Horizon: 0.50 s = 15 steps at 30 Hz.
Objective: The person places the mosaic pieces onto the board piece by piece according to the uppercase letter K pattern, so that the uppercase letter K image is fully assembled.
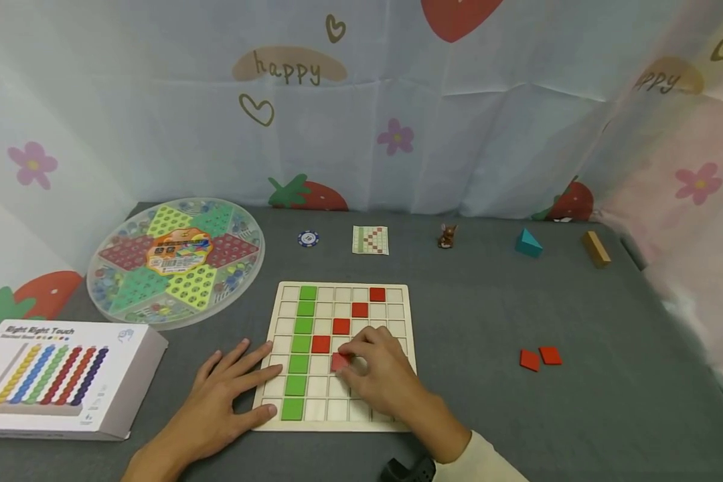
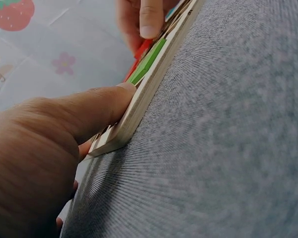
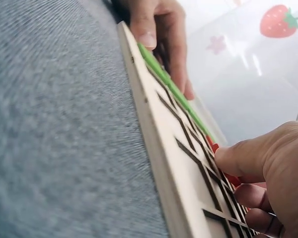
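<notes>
- The right hand (image 1: 381, 375) pinches a red square tile (image 1: 339, 362) between thumb and fingertips, fingers curled round it, low over the wooden grid board (image 1: 397, 294). The tile sits at an empty cell in the board's middle, just near and right of the closest red tile already laid; whether it is fully seated I cannot tell.
- The right-wrist view shows the thumb (image 3: 243, 156) pressed down at the grid's ribs with a sliver of red below it, which reads as a fingertip hold for fitting a thin piece into a shallow recess.
- The left hand (image 1: 229, 395) lies flat and spread, gripping nothing, its fingers on the board's near-left edge (judging by the left-wrist view, the thumb (image 2: 102, 106) pushes against the rim, probably to stop the board from sliding on the cloth).
- On the board, a column of green tiles (image 1: 301, 345) runs near to far on the left, and four red tiles (image 1: 350, 318) step diagonally towards the far-right corner.
- Two spare red tiles (image 1: 539, 357) lie on the grey tablecloth (image 1: 578, 415), well to the right of the board.
- Along the far edge: a poker chip (image 1: 308, 238), a pattern card (image 1: 370, 239), a small brown figurine (image 1: 447, 235), a teal block (image 1: 527, 244) and a wooden block (image 1: 596, 249).
- To the left sit a round marble game (image 1: 177, 260) and, nearer, a boxed game (image 1: 60, 378).
</notes>
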Each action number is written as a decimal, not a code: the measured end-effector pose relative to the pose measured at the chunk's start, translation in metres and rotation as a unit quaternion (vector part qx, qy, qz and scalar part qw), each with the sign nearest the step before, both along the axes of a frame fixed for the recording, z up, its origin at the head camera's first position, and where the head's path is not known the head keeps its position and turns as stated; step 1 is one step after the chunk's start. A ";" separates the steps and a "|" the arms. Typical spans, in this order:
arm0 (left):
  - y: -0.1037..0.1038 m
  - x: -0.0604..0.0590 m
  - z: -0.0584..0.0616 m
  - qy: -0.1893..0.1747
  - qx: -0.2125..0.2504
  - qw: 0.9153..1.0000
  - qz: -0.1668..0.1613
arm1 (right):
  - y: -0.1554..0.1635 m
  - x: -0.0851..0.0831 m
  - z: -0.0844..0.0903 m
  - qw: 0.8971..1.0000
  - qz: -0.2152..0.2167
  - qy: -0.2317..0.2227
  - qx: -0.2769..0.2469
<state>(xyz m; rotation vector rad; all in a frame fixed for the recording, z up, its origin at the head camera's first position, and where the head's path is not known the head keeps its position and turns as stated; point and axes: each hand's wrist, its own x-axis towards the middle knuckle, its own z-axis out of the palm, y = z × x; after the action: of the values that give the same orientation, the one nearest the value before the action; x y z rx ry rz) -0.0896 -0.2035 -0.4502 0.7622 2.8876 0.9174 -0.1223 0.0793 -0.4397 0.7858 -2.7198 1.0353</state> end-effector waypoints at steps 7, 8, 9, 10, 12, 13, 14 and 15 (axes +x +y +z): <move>0.000 0.000 0.000 0.003 0.001 1.000 0.000 | -0.001 0.001 -0.002 1.000 0.002 0.024 0.018; 0.000 0.000 0.000 0.003 0.003 1.000 0.000 | -0.002 0.001 -0.002 0.999 0.002 0.027 0.017; 0.000 0.000 0.000 0.003 0.004 1.000 0.000 | -0.002 0.001 -0.003 0.999 0.002 0.029 0.016; 0.000 0.000 0.000 0.004 0.005 1.000 0.000 | -0.002 0.000 -0.003 0.999 0.003 0.033 0.014; 0.000 0.000 0.000 0.003 0.007 1.000 -0.001 | -0.002 0.001 -0.004 0.999 0.002 0.038 0.011; 0.000 0.000 0.000 0.003 0.007 1.000 -0.002 | -0.002 0.001 -0.004 0.999 0.001 0.039 0.010; 0.000 0.000 0.000 0.003 0.007 1.000 -0.002 | -0.001 0.002 -0.003 0.999 0.001 0.037 0.007; 0.000 0.000 0.000 0.004 0.007 1.000 -0.002 | -0.001 0.002 -0.002 0.999 0.000 0.034 0.004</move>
<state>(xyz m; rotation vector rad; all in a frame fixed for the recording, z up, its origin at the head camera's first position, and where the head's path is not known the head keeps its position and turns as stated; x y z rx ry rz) -0.0897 -0.2036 -0.4502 0.7748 2.8878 0.9385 -0.1202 0.0784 -0.4421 0.8068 -2.6696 0.9795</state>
